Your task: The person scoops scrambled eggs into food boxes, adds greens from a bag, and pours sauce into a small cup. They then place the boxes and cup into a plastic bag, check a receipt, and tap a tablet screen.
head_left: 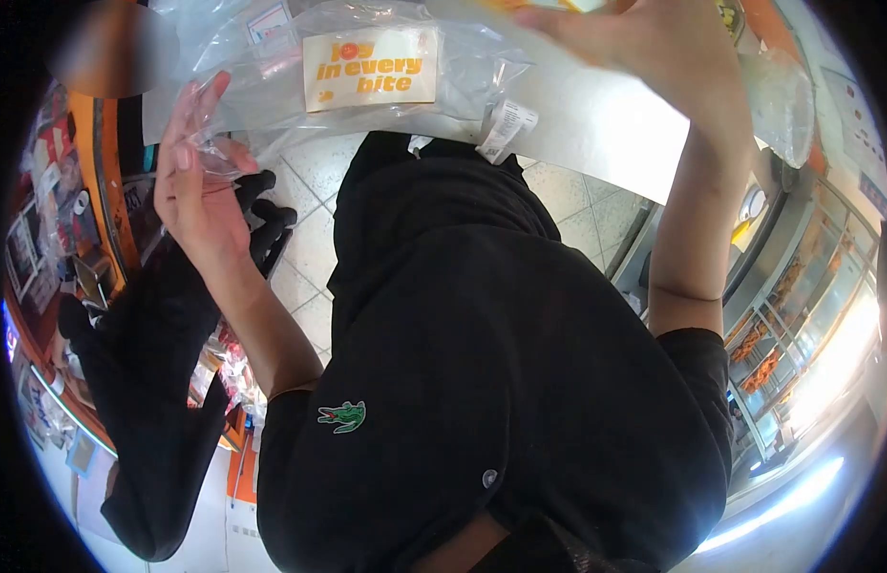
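Note:
My left hand [200, 181] has its fingers curled around the edge of a clear plastic bag [262, 110] at the counter's front left. Inside or under the bag's film lies a white card or box [370, 69] printed "joy in every bite" in orange. A printed paper slip [508, 131] hangs over the counter edge beside the bag. At the top, my right hand [634, 43] reaches over the counter, blurred and partly cut off by the frame. Its fingertips are beside an orange-yellow thing [558, 5], and I cannot tell whether they grip it.
The white counter [596, 119] runs across the top. Another clear plastic bag [782, 110] hangs at its right end. A glass display case [778, 325] with browned food stands at right. Another person in black clothing [162, 411] is close on the left. Pale floor tiles [305, 191] show below.

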### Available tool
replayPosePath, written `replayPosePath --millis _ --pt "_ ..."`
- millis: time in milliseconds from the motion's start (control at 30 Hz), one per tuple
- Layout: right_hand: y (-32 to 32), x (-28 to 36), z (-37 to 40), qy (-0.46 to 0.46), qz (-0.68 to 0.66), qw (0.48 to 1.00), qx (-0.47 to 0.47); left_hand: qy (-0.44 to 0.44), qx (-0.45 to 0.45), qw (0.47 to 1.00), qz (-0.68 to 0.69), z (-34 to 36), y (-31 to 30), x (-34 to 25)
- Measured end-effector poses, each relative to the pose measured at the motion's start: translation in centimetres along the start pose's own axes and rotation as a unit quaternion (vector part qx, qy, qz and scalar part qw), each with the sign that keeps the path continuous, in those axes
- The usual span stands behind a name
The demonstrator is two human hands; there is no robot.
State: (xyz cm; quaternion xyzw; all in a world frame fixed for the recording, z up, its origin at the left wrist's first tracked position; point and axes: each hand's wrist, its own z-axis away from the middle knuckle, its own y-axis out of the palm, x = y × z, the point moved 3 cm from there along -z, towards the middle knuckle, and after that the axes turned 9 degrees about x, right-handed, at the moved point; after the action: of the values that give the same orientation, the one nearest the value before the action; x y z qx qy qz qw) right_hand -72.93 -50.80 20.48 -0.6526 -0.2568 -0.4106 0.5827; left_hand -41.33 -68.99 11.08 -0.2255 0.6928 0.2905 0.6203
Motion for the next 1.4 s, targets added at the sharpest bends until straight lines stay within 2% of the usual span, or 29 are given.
replayPosePath --millis 67,133,167,233,267,300,333,400,433,533,567,600,633,667,733,767,800,833,867,933,967,1033,1100,1133,1200,1333,1400 --pt "3.4 2.4 -2.0 -0.005 -0.253 0.965 0.063 -0.019 -0.019 0.998 0.056 0.1 -0.5 1.3" --pt "10.3 0.1 -2.2 -0.042 -0.152 0.985 0.072 -0.036 -0.039 0.992 0.112 0.1 -0.7 2.2" --pt "13.7 -0.5 -2.2 -0.098 -0.266 0.959 0.017 -0.047 -0.042 0.993 0.099 -0.2 -0.2 1.6" --pt "18.2 -3.7 -2.6 -0.089 -0.157 0.982 -0.046 -0.035 -0.007 0.995 0.091 -0.6 -1.8 2.3" --pt "19.2 -4.1 -2.7 -0.062 -0.002 0.998 -0.011 -0.028 0.008 0.996 0.083 -0.6 -2.6 2.8" --pt "19.8 -4.2 -2.5 -0.03 0.152 0.988 0.017 -0.022 -0.003 0.997 0.079 -0.5 -3.0 3.0" --pt "20.4 -4.4 -2.4 0.009 0.302 0.953 0.041 -0.025 -0.009 0.997 0.066 -0.5 -2.7 2.7" --pt "22.0 -4.9 -2.6 0.033 0.33 0.942 0.045 -0.038 -0.009 0.998 0.047 -0.3 -1.0 2.2" --pt "22.0 -4.9 -2.7 0.046 0.346 0.936 0.048 -0.017 0.0 0.999 0.038 -0.3 -0.5 1.9" --pt "19.5 -3.7 -1.7 0.008 0.322 0.946 0.029 -0.034 -0.072 0.996 -0.044 -0.8 -0.3 0.6" --pt "17.2 -3.1 -0.7 -0.016 0.187 0.979 0.083 -0.042 -0.073 0.996 -0.024 -0.9 -1.3 0.8" --pt "13.8 -2.3 0.7 -0.041 0.048 0.989 0.136 -0.031 -0.1 0.994 0.011 -1.0 -1.5 0.6" --pt "9.9 -1.2 2.1 0.007 -0.095 0.981 0.166 -0.021 -0.128 0.99 0.047 -1.1 -1.4 0.5" --pt "6.9 -0.8 3.8 0.055 -0.236 0.95 0.195 -0.011 -0.157 0.984 0.083 -1.0 -1.3 0.2" --pt "4.4 -5.1 8.4 0.258 -0.167 0.952 0.008 -0.013 -0.15 0.986 0.07 -1.4 2.1 -1.7" --pt "5.5 -9.0 10.7 0.343 -0.037 0.938 0.025 -0.013 -0.142 0.988 0.065 -1.6 3.7 -2.3" --pt "7.7 -13.4 13.4 0.422 0.093 0.901 0.04 -0.014 -0.06 0.998 0.017 -1.4 4.8 -1.6" --pt "11.0 -16.2 15.5 0.407 0.04 0.912 0.014 -0.016 0.025 0.999 -0.03 -1.1 6.1 -0.9" --pt "14.2 -18.3 16.9 0.39 -0.013 0.921 -0.011 0.017 0.08 0.98 -0.181 -1.2 8.2 -1.2" --pt "19.5 -20.2 17.1 0.343 0.111 0.931 -0.061 0.054 0.152 0.911 -0.38 -0.7 12.3 -0.7" --pt "20.5 -20.7 17.2 0.364 0.054 0.927 -0.066 0.058 0.179 0.882 -0.432 -0.5 14.0 0.6" --pt "21.2 -22.0 16.5 0.397 -0.058 0.912 -0.085 0.052 0.218 0.876 -0.426 -0.6 15.0 2.8" --pt "19.2 -19.1 15.3 0.337 -0.294 0.867 -0.219 0.028 0.243 0.92 -0.305 -2.0 14.3 4.3" --pt "17.8 -17.3 15.3 0.299 -0.403 0.818 -0.282 -0.001 0.214 0.95 -0.229 -2.5 13.9 3.7" --pt "15.1 -14.5 15.8 0.242 -0.414 0.84 -0.253 -0.072 0.146 0.984 -0.075 -3.2 13.0 0.9" --pt "11.3 -9.2 15.7 0.113 -0.394 0.872 -0.268 -0.039 0.107 0.992 -0.055 -4.2 12.1 -3.7" --pt "9.9 -7.4 16.2 0.094 -0.369 0.887 -0.261 -0.02 0.104 0.992 -0.065 -4.6 13.3 -4.9"
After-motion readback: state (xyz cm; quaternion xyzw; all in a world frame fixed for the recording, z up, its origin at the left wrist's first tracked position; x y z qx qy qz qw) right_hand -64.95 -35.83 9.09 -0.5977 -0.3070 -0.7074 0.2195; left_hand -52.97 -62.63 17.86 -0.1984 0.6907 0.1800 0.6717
